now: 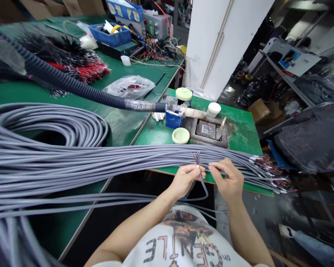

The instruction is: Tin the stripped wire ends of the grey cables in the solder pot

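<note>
My left hand [185, 180] pinches a grey multi-core cable [202, 181] just below its stripped end. Thin coloured wires [196, 157] stand up from that end in a loose bunch, and the cable bends down and back to the left beneath my hand. A short gap to the right, my right hand [228, 178] is closed with thumb and forefinger close together; whether something tiny is between them I cannot make out. Behind both hands runs a thick bundle of grey cables [144, 157], with stripped, coloured wire ends [272, 170] at its right.
A solder pot [207, 129] with a scraper [221, 128] stands on the green bench, under a ribbed extraction hose [100, 92]. Near it are a pale green dish [180, 136] and a white tub [213, 109]. Coiled cable [91, 128] lies left; a white pillar [211, 40] rises behind.
</note>
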The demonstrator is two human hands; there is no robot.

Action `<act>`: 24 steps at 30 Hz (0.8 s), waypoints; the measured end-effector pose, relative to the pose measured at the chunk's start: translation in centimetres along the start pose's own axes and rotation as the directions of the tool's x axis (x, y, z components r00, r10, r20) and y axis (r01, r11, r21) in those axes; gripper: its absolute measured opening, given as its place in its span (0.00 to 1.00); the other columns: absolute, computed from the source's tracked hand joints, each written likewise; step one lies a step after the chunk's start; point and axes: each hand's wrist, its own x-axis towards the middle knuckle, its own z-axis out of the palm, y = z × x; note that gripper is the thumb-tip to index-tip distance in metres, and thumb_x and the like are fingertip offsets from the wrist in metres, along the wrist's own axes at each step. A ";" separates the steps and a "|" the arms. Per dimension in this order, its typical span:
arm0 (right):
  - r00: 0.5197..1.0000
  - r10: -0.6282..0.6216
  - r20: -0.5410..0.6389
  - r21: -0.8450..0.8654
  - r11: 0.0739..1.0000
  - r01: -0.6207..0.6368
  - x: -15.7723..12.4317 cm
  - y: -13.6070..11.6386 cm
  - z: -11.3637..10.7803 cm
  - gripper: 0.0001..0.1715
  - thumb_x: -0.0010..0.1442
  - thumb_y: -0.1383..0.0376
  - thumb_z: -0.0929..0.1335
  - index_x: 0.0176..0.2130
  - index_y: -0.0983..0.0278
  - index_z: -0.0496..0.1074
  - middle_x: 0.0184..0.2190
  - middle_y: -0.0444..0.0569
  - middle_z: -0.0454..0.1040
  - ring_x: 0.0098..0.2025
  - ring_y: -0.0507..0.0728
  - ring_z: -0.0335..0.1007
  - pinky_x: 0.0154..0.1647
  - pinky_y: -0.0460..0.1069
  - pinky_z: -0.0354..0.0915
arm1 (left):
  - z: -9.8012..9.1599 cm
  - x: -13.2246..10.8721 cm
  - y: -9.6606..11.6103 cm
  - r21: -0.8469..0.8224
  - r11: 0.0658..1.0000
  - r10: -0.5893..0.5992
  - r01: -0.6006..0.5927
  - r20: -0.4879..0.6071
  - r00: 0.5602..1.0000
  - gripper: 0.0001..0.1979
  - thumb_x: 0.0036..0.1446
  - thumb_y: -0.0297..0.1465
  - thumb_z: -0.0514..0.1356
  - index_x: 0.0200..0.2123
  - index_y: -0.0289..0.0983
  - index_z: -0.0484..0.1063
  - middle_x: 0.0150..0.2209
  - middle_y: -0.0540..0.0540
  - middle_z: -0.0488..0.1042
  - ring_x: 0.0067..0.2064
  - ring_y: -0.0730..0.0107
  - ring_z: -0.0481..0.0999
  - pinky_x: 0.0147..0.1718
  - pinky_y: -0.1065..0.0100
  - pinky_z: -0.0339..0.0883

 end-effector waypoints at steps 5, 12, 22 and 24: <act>0.994 0.081 0.068 -0.016 0.997 -0.080 1.2 -0.4 0.6 0.04 0.58 0.68 0.68 0.32 0.61 0.74 0.27 0.44 0.72 0.30 0.53 0.66 0.36 0.51 0.62 | -0.1 -0.2 0.0 0.059 0.998 0.031 -0.034 0.048 0.998 0.14 0.48 0.39 0.67 0.30 0.32 0.79 0.27 0.45 0.76 0.29 0.72 0.72 0.35 0.68 0.65; 0.982 0.149 0.114 0.032 0.988 -0.153 2.2 0.0 1.4 0.06 0.56 0.65 0.68 0.27 0.61 0.73 0.22 0.42 0.70 0.27 0.51 0.65 0.32 0.48 0.62 | -0.3 -0.3 -0.4 0.182 0.979 0.078 -0.089 0.064 0.995 0.13 0.48 0.37 0.67 0.29 0.32 0.79 0.28 0.44 0.76 0.33 0.69 0.72 0.39 0.66 0.64; 0.988 -0.137 -0.071 -0.026 0.990 0.135 1.3 -0.1 2.3 0.05 0.55 0.70 0.68 0.29 0.60 0.72 0.23 0.43 0.70 0.28 0.54 0.65 0.36 0.53 0.63 | 0.1 0.2 -0.5 0.136 0.990 0.038 -0.030 -0.053 0.998 0.13 0.48 0.37 0.67 0.28 0.31 0.78 0.26 0.47 0.75 0.29 0.73 0.71 0.33 0.69 0.64; 0.979 -0.137 -0.152 0.014 0.990 0.140 1.6 0.3 1.6 0.06 0.56 0.70 0.68 0.32 0.58 0.73 0.25 0.44 0.72 0.29 0.55 0.67 0.36 0.55 0.65 | 0.4 0.2 -0.1 0.066 0.998 -0.021 0.026 -0.068 0.997 0.14 0.47 0.38 0.68 0.31 0.31 0.78 0.27 0.46 0.75 0.29 0.73 0.71 0.32 0.70 0.65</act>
